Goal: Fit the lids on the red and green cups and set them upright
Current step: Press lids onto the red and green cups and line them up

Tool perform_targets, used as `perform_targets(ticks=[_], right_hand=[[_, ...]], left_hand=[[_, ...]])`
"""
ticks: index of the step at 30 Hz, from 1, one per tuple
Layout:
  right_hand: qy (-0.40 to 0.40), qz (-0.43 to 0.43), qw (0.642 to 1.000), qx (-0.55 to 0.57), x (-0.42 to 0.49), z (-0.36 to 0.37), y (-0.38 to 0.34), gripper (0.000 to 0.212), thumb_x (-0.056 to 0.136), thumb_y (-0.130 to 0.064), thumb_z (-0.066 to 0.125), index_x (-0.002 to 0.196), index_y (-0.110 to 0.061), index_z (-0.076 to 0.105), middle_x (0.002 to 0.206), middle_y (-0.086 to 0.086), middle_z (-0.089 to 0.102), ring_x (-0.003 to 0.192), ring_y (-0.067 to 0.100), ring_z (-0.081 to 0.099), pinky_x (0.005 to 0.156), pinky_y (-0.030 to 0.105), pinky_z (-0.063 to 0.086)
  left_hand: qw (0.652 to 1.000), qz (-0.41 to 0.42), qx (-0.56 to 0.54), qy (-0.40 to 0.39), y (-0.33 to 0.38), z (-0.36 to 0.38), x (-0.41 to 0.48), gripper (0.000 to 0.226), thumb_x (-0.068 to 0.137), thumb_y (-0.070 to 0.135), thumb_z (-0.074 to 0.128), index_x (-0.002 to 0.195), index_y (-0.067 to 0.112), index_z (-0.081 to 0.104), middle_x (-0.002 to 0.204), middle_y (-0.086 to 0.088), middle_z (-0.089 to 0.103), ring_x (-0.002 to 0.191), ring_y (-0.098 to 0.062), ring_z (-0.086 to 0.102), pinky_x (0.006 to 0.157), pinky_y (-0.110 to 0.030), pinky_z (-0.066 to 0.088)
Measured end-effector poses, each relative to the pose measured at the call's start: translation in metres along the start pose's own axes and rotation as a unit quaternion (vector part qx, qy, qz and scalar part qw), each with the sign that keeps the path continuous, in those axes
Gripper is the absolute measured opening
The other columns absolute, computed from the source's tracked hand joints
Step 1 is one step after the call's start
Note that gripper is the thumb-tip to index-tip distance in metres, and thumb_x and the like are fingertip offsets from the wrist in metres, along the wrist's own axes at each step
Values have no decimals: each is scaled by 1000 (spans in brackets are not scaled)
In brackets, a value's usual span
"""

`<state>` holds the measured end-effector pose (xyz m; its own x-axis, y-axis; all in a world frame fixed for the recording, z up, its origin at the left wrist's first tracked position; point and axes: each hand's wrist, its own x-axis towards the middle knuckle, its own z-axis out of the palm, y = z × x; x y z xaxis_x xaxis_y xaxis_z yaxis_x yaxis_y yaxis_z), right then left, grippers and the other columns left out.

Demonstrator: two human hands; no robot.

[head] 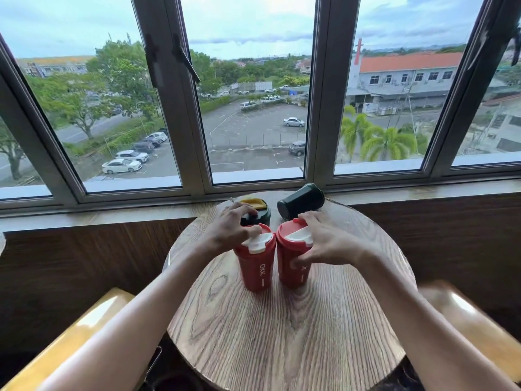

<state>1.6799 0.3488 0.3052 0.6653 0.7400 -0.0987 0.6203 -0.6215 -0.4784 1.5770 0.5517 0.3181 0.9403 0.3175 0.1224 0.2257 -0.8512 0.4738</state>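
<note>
Two red cups stand upright side by side on the round wooden table (282,334), each with a red and white lid on top. My left hand (228,230) rests its fingers on the lid of the left red cup (255,266). My right hand (324,241) grips the right red cup (291,266), fingers over its lid and thumb on its side. Behind them a dark green cup (301,201) lies on its side without a lid. A dark green lid with a yellow flap (258,208) lies flat behind my left hand.
The table stands against a window sill (112,215) with large windows above. Yellow padded seats (70,340) flank the table left and right. Bare wood lies in front of the red cups.
</note>
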Motion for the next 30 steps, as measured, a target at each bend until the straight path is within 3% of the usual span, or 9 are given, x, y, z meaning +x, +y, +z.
perform_targets(ticks=[3,5,10,15,20,25,30], right_hand=[[-13,-29,999,32,-1,-6,-2,99,71,-25,79,151,-13,23,149,8,33,132,21,38,112,28,31],[15,-30,999,31,-1,-5,-5,93,70,-23,80,148,-12,30,141,8,40,122,18,43,107,26,35],[81,1,997,16,2,5,-9,88,68,-33,82,141,-14,38,129,7,45,114,21,46,101,31,40],[60,7,998,36,1,3,-8,94,68,-37,85,144,-15,34,135,7,41,118,21,46,101,30,39],[46,15,980,191,-5,-3,-4,101,67,-66,71,148,-19,33,148,6,41,131,19,44,107,31,36],[178,86,937,287,12,-10,16,53,90,-46,62,132,-14,55,127,9,61,111,19,56,88,28,41],[198,127,932,276,66,-23,52,47,89,-34,67,129,-10,56,122,8,62,104,18,54,88,29,40]], left_hand=[[1000,-1,-15,-4,-1,0,2,45,86,35,66,127,18,60,141,0,49,126,-18,46,94,-26,31],[1000,-2,-21,-4,-1,-1,3,45,85,34,68,127,16,61,139,-1,50,125,-18,47,94,-26,32],[1000,-1,-25,6,-1,-1,3,46,83,35,70,125,17,62,138,1,52,124,-16,48,92,-23,31],[1000,5,-12,12,-2,-1,2,48,84,38,68,128,20,60,140,3,50,126,-15,47,91,-22,30],[999,26,-1,42,-5,3,-2,47,88,41,64,130,20,59,144,4,48,130,-15,44,93,-23,28],[993,26,-41,106,-5,8,7,35,89,33,63,122,20,64,135,0,54,130,-18,43,96,-26,30],[994,13,-19,103,1,12,23,32,85,27,66,116,18,68,128,-3,58,124,-20,44,102,-28,30]])
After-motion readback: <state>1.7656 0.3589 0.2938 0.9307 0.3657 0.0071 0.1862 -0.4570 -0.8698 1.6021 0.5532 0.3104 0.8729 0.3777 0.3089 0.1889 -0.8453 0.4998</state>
